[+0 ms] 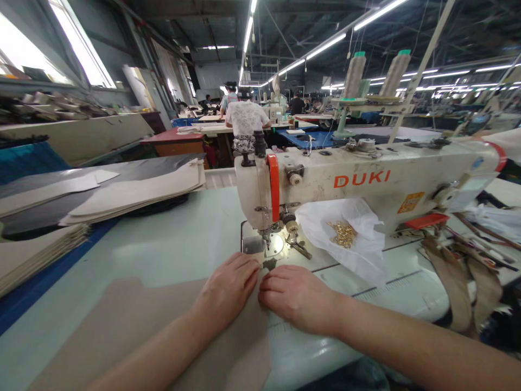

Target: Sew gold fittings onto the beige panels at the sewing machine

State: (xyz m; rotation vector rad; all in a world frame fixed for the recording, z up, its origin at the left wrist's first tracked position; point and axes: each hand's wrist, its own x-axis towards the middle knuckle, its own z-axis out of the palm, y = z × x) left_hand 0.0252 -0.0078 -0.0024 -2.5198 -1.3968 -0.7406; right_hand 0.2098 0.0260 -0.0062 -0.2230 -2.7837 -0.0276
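Note:
My left hand (pixel 226 288) and my right hand (pixel 297 298) press down on a beige cut panel of leather-like material (pixel 142 336), with their fingertips close together near its edge. That edge lies just in front of the presser foot (pixel 264 241) of a white DUKI industrial sewing machine (pixel 358 182). The needle area sits a short way beyond my fingers. A dark scrap (pixel 269 264) shows between the foot and my hands. To the right of the needle, a white plastic bag (pixel 354 255) holds small gold metal rings (pixel 342 234).
Stacks of cut panels (pixel 134 190) lie on the left of the pale sewing table (pixel 175 244). Tan straps (pixel 459 282) hang at the table's right side. Thread cones (pixel 354 76) stand above the machine. A co-worker (pixel 245 119) stands at a table further back.

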